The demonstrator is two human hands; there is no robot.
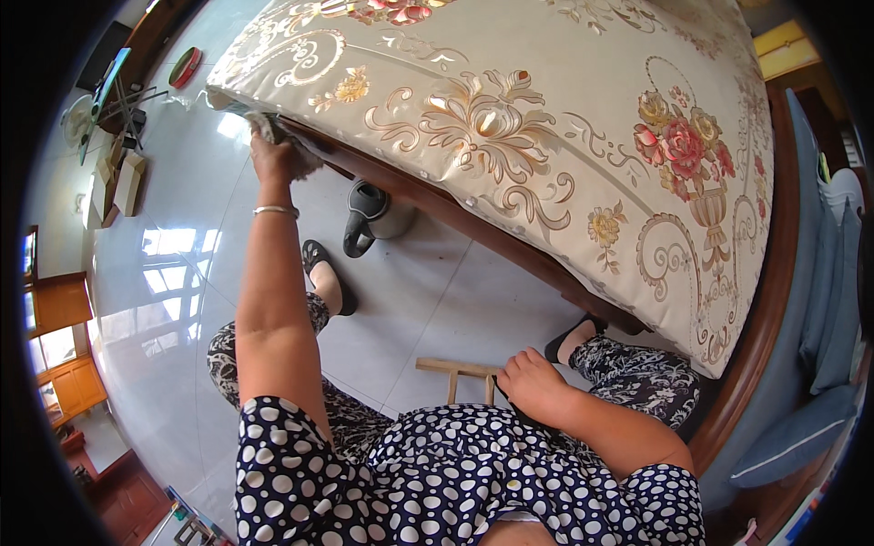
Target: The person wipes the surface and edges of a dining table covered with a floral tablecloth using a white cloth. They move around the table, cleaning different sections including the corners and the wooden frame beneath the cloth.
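My left arm, with a bracelet at the wrist, stretches to the far left corner of a table. There my left hand [273, 156] is closed on a grey-brown cloth [305, 164], held against the table's dark wooden edge just under the overhang. A cream tablecloth [583, 100] with a flower pattern covers the top. My right hand [535, 387] lies low in front of my body, next to the end of a light wooden frame [458, 368]. Its fingers are curled and close together; what is under them, if anything, is hidden.
A grey kettle-like jug [387, 217] with a dark handle stands on the tiled floor under the table. To the right is a blue sofa [792, 273] with cushions. Boxes [129, 182], a fan [76, 122] and a red round tin [186, 68] are at the far left.
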